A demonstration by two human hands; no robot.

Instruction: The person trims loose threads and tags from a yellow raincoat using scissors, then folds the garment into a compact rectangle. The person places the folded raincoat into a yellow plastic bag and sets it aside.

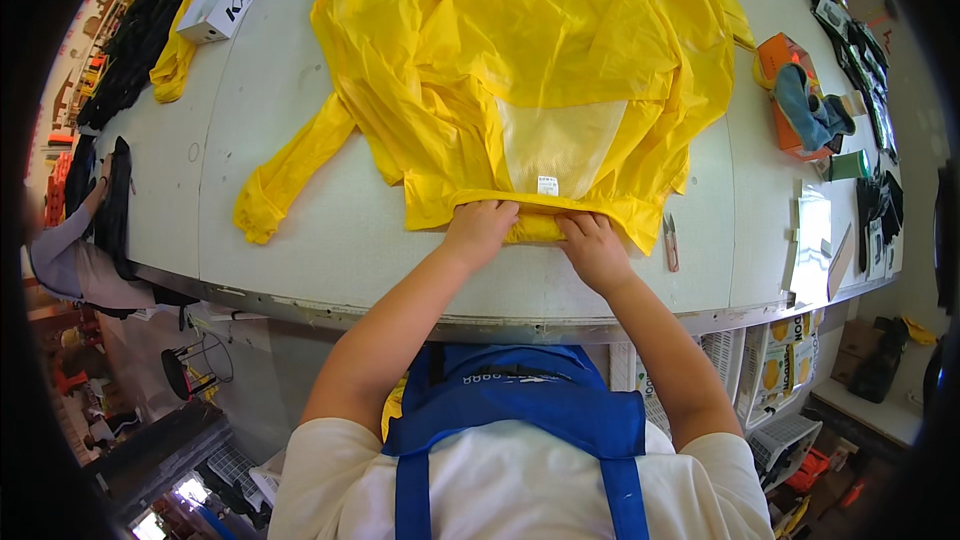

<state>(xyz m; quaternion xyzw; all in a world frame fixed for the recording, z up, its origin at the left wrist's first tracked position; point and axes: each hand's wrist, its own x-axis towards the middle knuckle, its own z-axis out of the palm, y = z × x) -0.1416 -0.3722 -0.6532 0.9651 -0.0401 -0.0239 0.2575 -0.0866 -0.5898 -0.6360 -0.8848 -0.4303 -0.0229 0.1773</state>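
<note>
A yellow raincoat (520, 30) lies spread over the table, its collar edge toward me and one sleeve (295, 170) stretched out to the left. Pale mesh lining (560, 140) and a small white label (547, 185) show inside the neck. My left hand (483, 228) is closed on the collar edge, with its fingertips tucked into the fabric. A little to the right, my right hand (595, 247) grips the same edge, its fingers curled over and partly hidden by the cloth. Between both hands the folded collar strip (535, 228) bulges slightly.
Small thread snips (671, 243) lie right of the raincoat. An orange box (790, 90) with a blue-grey cloth (800, 110) and a green spool (849, 166) stand farther right. At back left sits a white box (225, 0) by dark garments (140, 40). Another person's arm (85, 205) shows at left.
</note>
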